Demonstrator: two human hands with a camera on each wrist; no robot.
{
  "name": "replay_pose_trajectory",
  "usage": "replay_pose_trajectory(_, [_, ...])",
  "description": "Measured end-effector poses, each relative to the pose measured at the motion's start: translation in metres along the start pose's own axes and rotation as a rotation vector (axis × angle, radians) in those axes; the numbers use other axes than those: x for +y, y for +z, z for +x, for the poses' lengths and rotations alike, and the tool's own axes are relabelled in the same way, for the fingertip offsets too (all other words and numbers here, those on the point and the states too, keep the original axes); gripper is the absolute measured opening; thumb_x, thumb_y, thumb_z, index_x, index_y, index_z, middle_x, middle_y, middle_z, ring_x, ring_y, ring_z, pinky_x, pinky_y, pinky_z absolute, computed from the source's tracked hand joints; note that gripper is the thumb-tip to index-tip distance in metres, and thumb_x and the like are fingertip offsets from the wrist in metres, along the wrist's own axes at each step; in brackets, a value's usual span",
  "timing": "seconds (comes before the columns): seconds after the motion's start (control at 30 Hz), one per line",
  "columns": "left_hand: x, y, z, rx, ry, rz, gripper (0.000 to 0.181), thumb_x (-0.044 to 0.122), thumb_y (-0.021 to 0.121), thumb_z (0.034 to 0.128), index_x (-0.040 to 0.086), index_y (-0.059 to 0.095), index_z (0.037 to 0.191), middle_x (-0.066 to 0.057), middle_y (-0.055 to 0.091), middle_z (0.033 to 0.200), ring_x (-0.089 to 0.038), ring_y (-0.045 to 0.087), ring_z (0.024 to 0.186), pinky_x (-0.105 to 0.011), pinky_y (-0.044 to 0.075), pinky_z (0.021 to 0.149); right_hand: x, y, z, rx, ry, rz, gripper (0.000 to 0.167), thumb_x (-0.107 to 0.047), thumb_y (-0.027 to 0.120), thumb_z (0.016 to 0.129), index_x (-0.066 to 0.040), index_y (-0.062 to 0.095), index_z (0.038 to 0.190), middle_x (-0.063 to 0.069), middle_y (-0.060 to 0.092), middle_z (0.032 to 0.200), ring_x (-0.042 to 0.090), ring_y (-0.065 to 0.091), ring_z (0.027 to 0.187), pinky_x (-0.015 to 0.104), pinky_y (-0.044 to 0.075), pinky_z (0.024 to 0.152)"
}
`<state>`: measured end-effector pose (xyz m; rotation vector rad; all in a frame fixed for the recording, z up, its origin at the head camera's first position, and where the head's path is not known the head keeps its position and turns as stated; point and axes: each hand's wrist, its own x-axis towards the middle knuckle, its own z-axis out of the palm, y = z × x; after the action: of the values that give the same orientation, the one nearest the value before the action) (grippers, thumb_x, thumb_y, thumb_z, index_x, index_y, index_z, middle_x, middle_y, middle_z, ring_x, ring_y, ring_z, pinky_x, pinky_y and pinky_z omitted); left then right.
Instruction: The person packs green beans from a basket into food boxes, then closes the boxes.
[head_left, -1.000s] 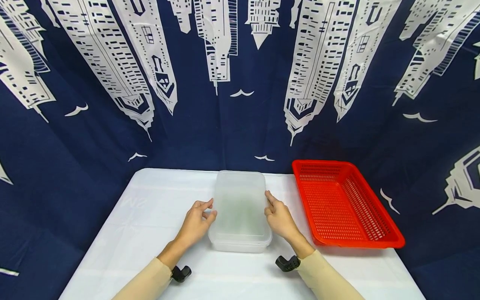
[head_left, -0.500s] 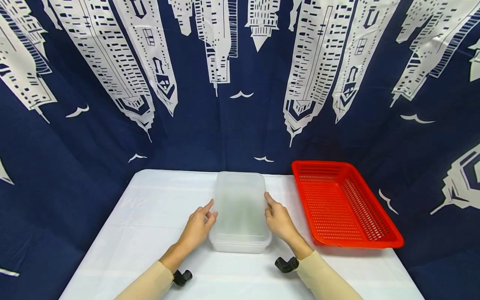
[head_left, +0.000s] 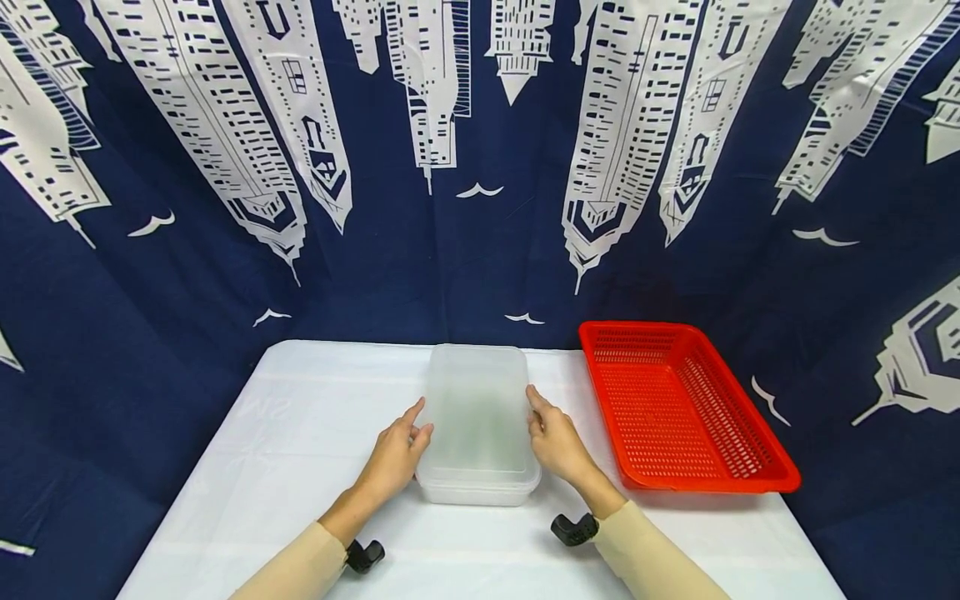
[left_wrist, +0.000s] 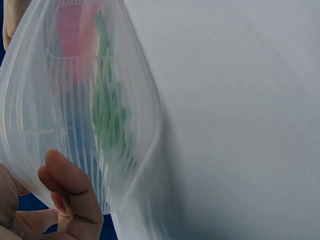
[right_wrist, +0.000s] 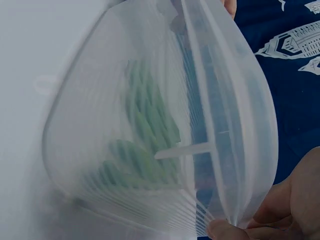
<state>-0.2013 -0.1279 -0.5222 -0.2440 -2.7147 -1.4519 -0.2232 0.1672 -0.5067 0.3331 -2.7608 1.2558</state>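
Note:
A clear plastic food container (head_left: pixel 480 417) with its translucent lid on stands in the middle of the table. Through its ribbed wall, the left wrist view shows long green pieces (left_wrist: pixel 107 107) and something red (left_wrist: pixel 75 30); their kind is blurred. My left hand (head_left: pixel 393 454) holds the left rim, with bent fingers (left_wrist: pixel 70 177) against the wall just below it. At the right rim, my right hand (head_left: pixel 558 442) has its thumb side by the lid and a fingertip (right_wrist: pixel 225 231) at the corner. The remaining fingers are partly hidden.
A red perforated plastic basket (head_left: pixel 682 408) stands to the right of the container, close to my right forearm. White cloth covers the table (head_left: pixel 300 450). Behind it hangs a dark blue curtain (head_left: pixel 390 275) with white buildings printed on it.
My left index finger has straightened slightly along the rim. The container and both hands have otherwise barely moved, and the whole view has shifted a little.

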Motion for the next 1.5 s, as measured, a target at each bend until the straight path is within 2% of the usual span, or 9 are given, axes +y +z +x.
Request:
replay_pose_trajectory(0.13, [0.000,0.000,0.002,0.001,-0.008,-0.006,0.062,0.020,0.064,0.1204,-0.003,0.046,0.175,-0.016,0.074,0.108,-0.009,0.061,0.052,-0.027,0.057,0.056,-0.001,-0.001,0.002,0.000,-0.014,-0.009,0.059,0.009,0.051,0.113,0.016,0.043,0.170,0.034,0.044,0.179,0.040,0.067,0.134,0.046,0.059,0.106])
replay_pose_trajectory(0.33, [-0.003,-0.004,0.005,-0.044,-0.041,-0.024,0.064,0.018,0.064,0.1202,-0.004,0.043,0.177,-0.017,0.069,0.116,-0.012,0.064,0.069,-0.027,0.056,0.060,0.000,-0.002,0.000,-0.037,0.000,0.077,0.062,0.009,0.048,0.111,0.017,0.039,0.172,0.035,0.037,0.183,0.047,0.042,0.170,0.059,0.043,0.135])
replay_pose_trajectory(0.6, [-0.004,-0.006,0.004,-0.051,-0.044,-0.033,0.067,0.020,0.070,0.1163,-0.002,0.047,0.175,-0.018,0.066,0.122,-0.014,0.059,0.077,-0.028,0.050,0.069,0.001,-0.004,-0.002,-0.056,0.030,0.162,0.071,0.011,0.051,0.105,0.018,0.034,0.174,0.037,0.034,0.184,0.056,0.055,0.158,0.055,0.054,0.120])
replay_pose_trajectory(0.97, [-0.012,-0.001,0.001,-0.029,0.013,-0.055,0.067,0.019,0.069,0.1166,0.000,0.045,0.177,-0.014,0.061,0.122,-0.008,0.056,0.071,-0.025,0.050,0.064,-0.001,-0.006,-0.004,-0.035,0.003,0.103,0.073,0.011,0.058,0.100,0.018,0.040,0.170,0.036,0.042,0.178,0.043,0.061,0.153,0.049,0.061,0.114])
replay_pose_trajectory(1.1, [-0.013,0.002,-0.002,-0.027,0.039,-0.011,0.066,0.021,0.065,0.1200,0.000,0.042,0.178,-0.011,0.059,0.114,-0.008,0.058,0.068,-0.025,0.054,0.063,-0.002,-0.005,-0.005,-0.031,-0.007,0.039,0.070,0.011,0.059,0.099,0.016,0.047,0.168,0.037,0.042,0.177,0.028,0.084,0.109,0.026,0.068,0.085])
replay_pose_trajectory(1.17, [-0.006,0.002,-0.005,-0.037,0.029,0.017,0.065,0.018,0.062,0.1213,0.000,0.040,0.179,-0.010,0.058,0.109,-0.009,0.057,0.067,-0.025,0.054,0.061,-0.002,-0.005,-0.005,-0.039,-0.008,0.006,0.069,0.011,0.058,0.099,0.016,0.049,0.167,0.039,0.040,0.177,0.011,0.063,0.071,0.018,0.052,0.063])
replay_pose_trajectory(1.27, [0.000,0.001,-0.005,-0.046,0.028,0.040,0.064,0.016,0.060,0.1220,-0.001,0.038,0.179,-0.008,0.056,0.105,-0.010,0.056,0.070,-0.026,0.054,0.061,-0.004,-0.005,-0.005,-0.059,-0.014,-0.029,0.067,0.011,0.057,0.100,0.017,0.050,0.166,0.041,0.037,0.177,0.006,0.026,0.060,0.021,0.028,0.055])
replay_pose_trajectory(1.4, [0.002,-0.003,-0.002,-0.048,0.036,0.109,0.065,0.016,0.064,0.1198,-0.001,0.041,0.179,-0.010,0.060,0.107,-0.011,0.056,0.074,-0.026,0.053,0.064,-0.008,-0.010,-0.003,-0.066,-0.034,-0.092,0.063,0.011,0.060,0.100,0.019,0.054,0.163,0.043,0.042,0.174,0.013,0.046,0.064,0.028,0.044,0.060])
replay_pose_trajectory(1.5, [0.004,-0.008,0.007,-0.040,0.052,0.202,0.068,0.019,0.069,0.1167,0.002,0.045,0.178,-0.018,0.066,0.127,-0.013,0.057,0.075,-0.030,0.052,0.066,-0.013,-0.015,0.003,-0.050,-0.057,-0.167,0.059,0.007,0.064,0.101,0.019,0.059,0.158,0.044,0.049,0.170,0.041,0.082,0.103,0.047,0.069,0.092])
